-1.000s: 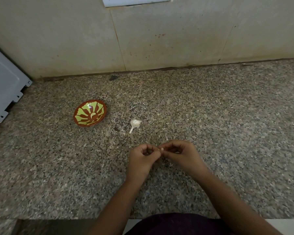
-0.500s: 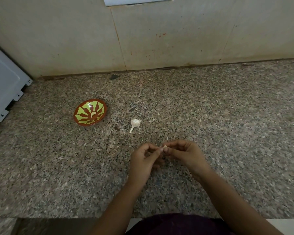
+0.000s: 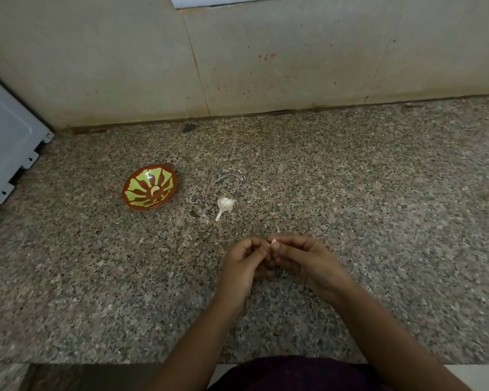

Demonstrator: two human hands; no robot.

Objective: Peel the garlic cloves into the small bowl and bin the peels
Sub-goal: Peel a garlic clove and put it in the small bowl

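Nearest your body, at the bottom edge, a dark purple garment (image 3: pixel 294 373) is cut off by the frame, and both forearms reach forward over the speckled granite surface (image 3: pixel 378 221). Just ahead, your left hand (image 3: pixel 243 266) and right hand (image 3: pixel 302 258) meet fingertip to fingertip above the surface. Their grip is narrow: both pinch one garlic clove (image 3: pixel 273 243). Only its pale tip shows between the fingers; the rest is hidden, so you cannot tell how much skin is on it. The lower fingers of both hands curl under, and what lies beneath them is out of sight.

Beyond the hands, a little to the left, the partial garlic bulb (image 3: pixel 224 206) lies on its side on the surface, its stem towards you. Further left, well apart from the hands, the small red-and-green bowl (image 3: pixel 136 193) holds one peeled clove (image 3: pixel 154 189) near its centre.

At the far left a white appliance panel (image 3: pixel 6 142) is cropped by the frame. Along the back, the stained tiled wall (image 3: pixel 266 52) meets the surface; a small dark speck (image 3: pixel 189 127) beside that joint is too blurred to identify.
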